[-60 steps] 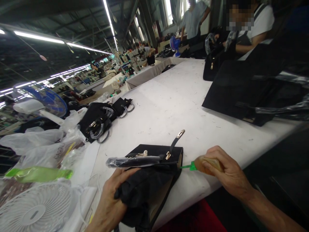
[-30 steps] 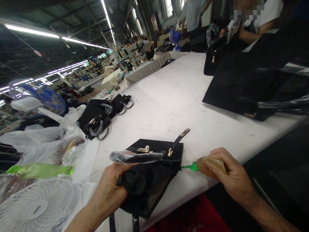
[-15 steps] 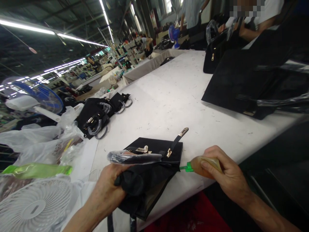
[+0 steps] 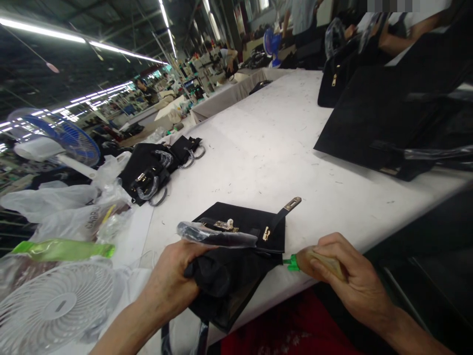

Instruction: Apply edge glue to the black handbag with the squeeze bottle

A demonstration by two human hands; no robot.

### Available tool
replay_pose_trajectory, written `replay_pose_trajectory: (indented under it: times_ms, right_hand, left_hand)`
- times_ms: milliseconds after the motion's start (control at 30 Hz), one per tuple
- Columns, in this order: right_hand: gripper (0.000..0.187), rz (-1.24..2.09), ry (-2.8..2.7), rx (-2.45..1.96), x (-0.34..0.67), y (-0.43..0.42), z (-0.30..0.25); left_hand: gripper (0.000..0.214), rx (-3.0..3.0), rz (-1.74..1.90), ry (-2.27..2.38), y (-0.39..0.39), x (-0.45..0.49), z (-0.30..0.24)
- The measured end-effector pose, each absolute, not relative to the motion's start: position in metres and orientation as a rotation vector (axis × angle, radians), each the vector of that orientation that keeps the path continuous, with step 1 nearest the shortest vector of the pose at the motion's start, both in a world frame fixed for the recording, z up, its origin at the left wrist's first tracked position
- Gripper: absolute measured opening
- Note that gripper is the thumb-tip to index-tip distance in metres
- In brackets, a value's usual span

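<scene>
A black handbag (image 4: 240, 291) lies at the table's near edge, its flap with gold metal fittings spread away from me and its handle wrapped in clear plastic. My left hand (image 4: 175, 273) is closed on the bag near that handle; some of its fingers are hidden behind the bag. In my right hand (image 4: 347, 281) is a soft squeeze bottle (image 4: 314, 262) of amber-brown colour with a green nozzle (image 4: 291, 262). The nozzle's tip is at the bag's right corner; whether it touches cannot be made out. A strap with a gold plate (image 4: 292, 203) sticks up from the flap.
Several black handbags (image 4: 146, 167) lie at the left, beside plastic bags (image 4: 70, 212) and a white fan (image 4: 59, 305). Large black bags (image 4: 373, 118) stand at the right, near another person's arm (image 4: 402, 42). Thread scraps dot the white table (image 4: 258, 143).
The view has shifted slightly, so most things sit a little further right. The bottle's nozzle stays at the bag's corner, and both hands keep their hold.
</scene>
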State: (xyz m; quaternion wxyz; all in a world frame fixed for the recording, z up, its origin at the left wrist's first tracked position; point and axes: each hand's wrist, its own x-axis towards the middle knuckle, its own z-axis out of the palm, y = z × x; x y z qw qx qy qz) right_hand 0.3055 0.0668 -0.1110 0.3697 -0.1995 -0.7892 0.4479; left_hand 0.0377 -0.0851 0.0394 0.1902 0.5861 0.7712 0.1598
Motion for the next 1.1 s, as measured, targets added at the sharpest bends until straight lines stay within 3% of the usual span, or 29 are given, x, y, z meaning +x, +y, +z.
replay_pose_trajectory:
  times_ms: [433,633,800,967,1100]
  right_hand:
    - [0.007,1.068,-2.032,-0.564,0.2974,0.0663,-0.1136]
    - [0.017,0.903,-2.043,-0.512,0.2992,0.0679,-0.1167]
    - [0.010,1.009,-2.028,-0.524,0.3038,0.0692,-0.1154]
    - [0.015,0.926,-2.010,-0.544,0.3072,0.0705,-0.1147]
    - [0.006,1.123,-2.004,-0.626,0.3056,0.0714,-0.1158]
  left_hand:
    - [0.050,1.624,0.359,2.166,-0.0837,0.0404,0.0448]
    - [0.048,1.618,0.392,2.133,-0.0825,0.0401,0.0442]
    - [0.046,1.612,0.416,2.147,-0.0817,0.0394,0.0447]
    - [0.040,1.626,0.417,2.159,-0.0828,0.0345,0.0444]
    - [0.046,1.679,0.454,2.138,-0.0834,0.0317,0.0423]
